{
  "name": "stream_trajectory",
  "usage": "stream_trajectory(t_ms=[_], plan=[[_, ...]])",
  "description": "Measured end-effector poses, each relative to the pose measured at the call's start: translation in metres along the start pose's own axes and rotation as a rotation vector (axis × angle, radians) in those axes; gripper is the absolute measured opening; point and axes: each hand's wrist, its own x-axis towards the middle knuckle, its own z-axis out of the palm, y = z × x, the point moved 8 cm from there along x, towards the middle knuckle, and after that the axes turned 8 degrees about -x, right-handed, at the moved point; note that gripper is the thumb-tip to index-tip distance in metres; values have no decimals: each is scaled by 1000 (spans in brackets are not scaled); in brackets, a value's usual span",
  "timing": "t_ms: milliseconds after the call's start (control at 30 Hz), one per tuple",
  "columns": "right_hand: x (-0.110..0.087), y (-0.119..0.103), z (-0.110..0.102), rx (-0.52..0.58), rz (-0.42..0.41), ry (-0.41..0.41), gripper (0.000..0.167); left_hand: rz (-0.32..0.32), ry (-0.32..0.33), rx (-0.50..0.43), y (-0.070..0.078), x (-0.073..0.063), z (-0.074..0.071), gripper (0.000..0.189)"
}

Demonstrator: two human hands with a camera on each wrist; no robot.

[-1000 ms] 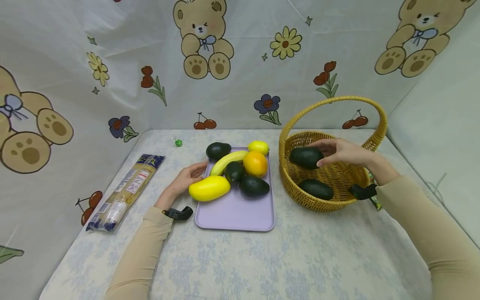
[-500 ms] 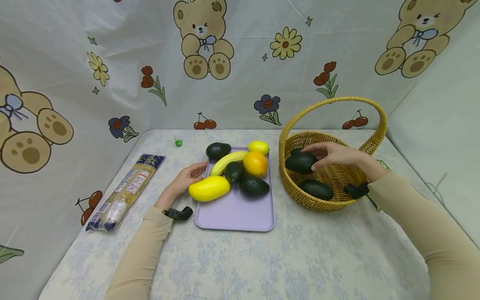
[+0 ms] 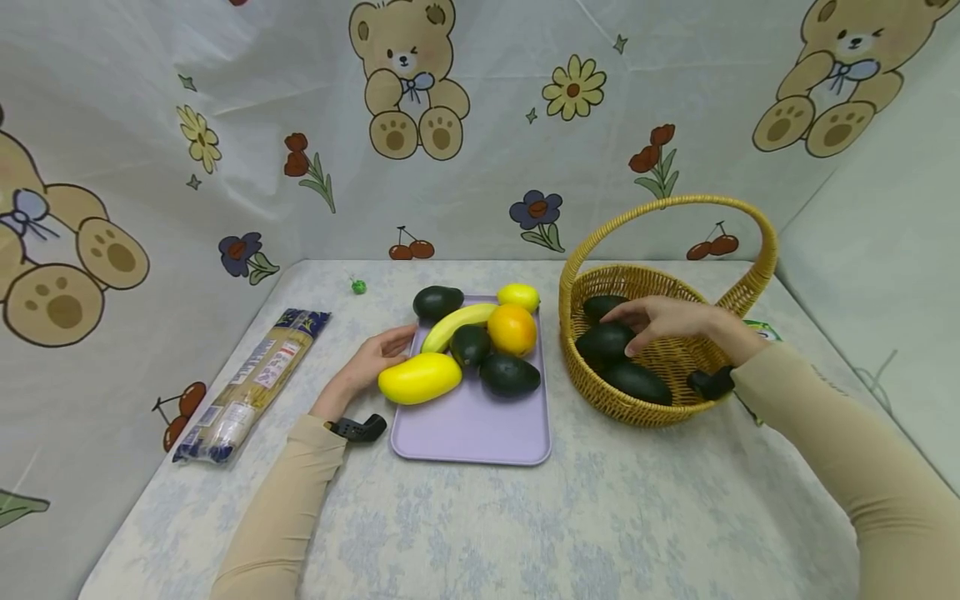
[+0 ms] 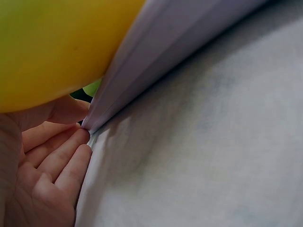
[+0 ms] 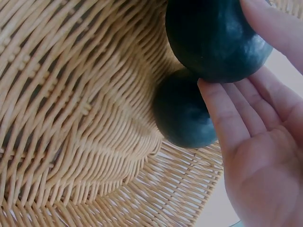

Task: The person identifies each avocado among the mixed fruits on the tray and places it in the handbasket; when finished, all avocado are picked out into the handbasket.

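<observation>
In the head view my right hand (image 3: 667, 321) reaches into the wicker basket (image 3: 600, 396) and holds a dark green avocado (image 3: 602, 346) between thumb and fingers. A second avocado (image 3: 602, 307) lies behind it, and a third avocado (image 3: 639, 383) lies in front, overlapped by the held one. The right wrist view shows the held avocado (image 5: 215, 40) under my thumb, with my fingertips at its lower side. My left hand (image 3: 372, 358) pinches the left rim of the lilac tray (image 3: 471, 437), next to a yellow mango (image 3: 420, 378).
On the tray are a banana (image 3: 453, 325), an orange (image 3: 512, 330) and more avocados (image 3: 510, 375). A lemon (image 3: 519, 296) sits at its back right corner, an avocado (image 3: 438, 302) at the back left. A noodle pack (image 3: 258, 379) lies left. The basket handle (image 3: 667, 202) arches overhead.
My right hand has carried its avocado left and toward the basket's front, uncovering the avocado behind. The held avocado now meets the front one in view. My left hand stays at the tray.
</observation>
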Motion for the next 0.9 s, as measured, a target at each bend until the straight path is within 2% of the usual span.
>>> stream_trajectory(t_ms=[267, 567, 700, 833, 900], plan=[[3, 2, 7, -24, 19, -43, 65, 1, 0, 17, 3, 0, 3, 52], [-1, -9, 1, -23, -13, -6, 65, -8, 8, 15, 2, -1, 3, 53], [-15, -25, -10, -10, -28, 80, 62, -4, 0, 18, 1, 0, 3, 53], [-40, -53, -21, -69, -52, 237, 57, 3, -7, 13, 0, 1, 1, 53], [-52, -70, -22, -69, -98, 319, 54, 6, -2, 6, 1, 1, -1, 53]])
